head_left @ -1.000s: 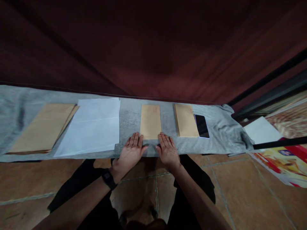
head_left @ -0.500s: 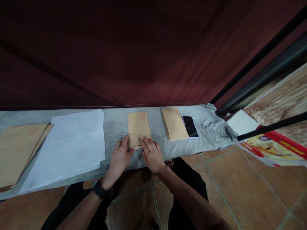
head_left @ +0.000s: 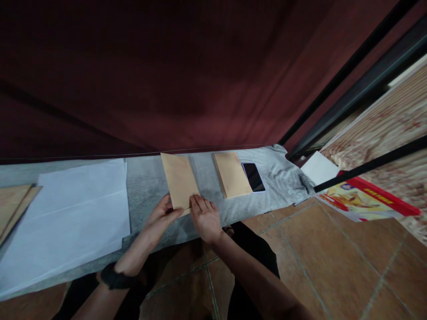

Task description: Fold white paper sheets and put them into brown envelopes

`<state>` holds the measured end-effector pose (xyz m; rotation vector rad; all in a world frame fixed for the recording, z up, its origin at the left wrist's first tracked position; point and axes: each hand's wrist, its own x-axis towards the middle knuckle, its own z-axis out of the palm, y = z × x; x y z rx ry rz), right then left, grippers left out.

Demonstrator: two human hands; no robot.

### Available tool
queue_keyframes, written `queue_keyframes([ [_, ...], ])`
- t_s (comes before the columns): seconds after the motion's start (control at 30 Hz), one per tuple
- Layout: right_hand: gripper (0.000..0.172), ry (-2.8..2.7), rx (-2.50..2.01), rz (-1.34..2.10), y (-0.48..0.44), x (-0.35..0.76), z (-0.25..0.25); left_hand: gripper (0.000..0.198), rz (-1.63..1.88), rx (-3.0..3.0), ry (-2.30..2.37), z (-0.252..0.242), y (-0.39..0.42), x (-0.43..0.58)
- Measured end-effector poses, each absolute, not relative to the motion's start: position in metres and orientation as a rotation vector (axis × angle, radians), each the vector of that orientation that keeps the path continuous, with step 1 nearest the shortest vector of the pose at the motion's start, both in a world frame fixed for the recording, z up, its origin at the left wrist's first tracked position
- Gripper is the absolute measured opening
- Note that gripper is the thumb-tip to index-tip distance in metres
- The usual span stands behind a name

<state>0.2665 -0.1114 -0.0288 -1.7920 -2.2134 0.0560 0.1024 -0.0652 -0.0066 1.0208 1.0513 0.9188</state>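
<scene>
A tan envelope [head_left: 179, 180] is tilted up off the grey cloth [head_left: 147, 186], its near end raised. My left hand [head_left: 161, 215] grips the envelope's near left corner, fingers curled under it. At the near right edge my right hand [head_left: 204, 216] pinches the same envelope. A black watch sits on my left wrist.
A second stack of tan envelopes [head_left: 231, 174] lies to the right, with a black phone [head_left: 253, 177] beside it. Large white sheets [head_left: 66, 218] lie to the left, more tan envelopes [head_left: 13, 202] at the far left. A dark red curtain hangs behind. White paper [head_left: 318, 169] and a colourful poster [head_left: 363, 200] lie on the tiled floor.
Both hands went from lying flat at the envelope's near end to gripping it and lifting that end off the cloth. The view has swung to the right.
</scene>
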Motion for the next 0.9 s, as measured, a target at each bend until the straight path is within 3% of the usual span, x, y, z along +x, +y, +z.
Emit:
queue_keyframes([
  [0.13, 0.049, -2.036, -1.832, 0.104, -0.111, 0.281, -0.02, 0.059, 0.94, 0.976, 0.921, 0.003, -0.073, 0.116],
  [0.3, 0.028, -1.191, -1.715, 0.534, -0.103, 0.318, -0.018, 0.056, 0.86, 0.971, 0.941, 0.002, -0.072, 0.12],
  [0.47, 0.043, -0.387, -1.209, 0.944, -0.1, 0.361, -0.013, 0.051, 0.822, 0.995, 0.976, -0.007, -0.07, 0.118],
  [0.9, 0.04, -0.247, -1.215, 1.088, -0.105, 0.388, -0.031, 0.053, 0.768, 1.077, 1.007, -0.017, -0.068, 0.112],
])
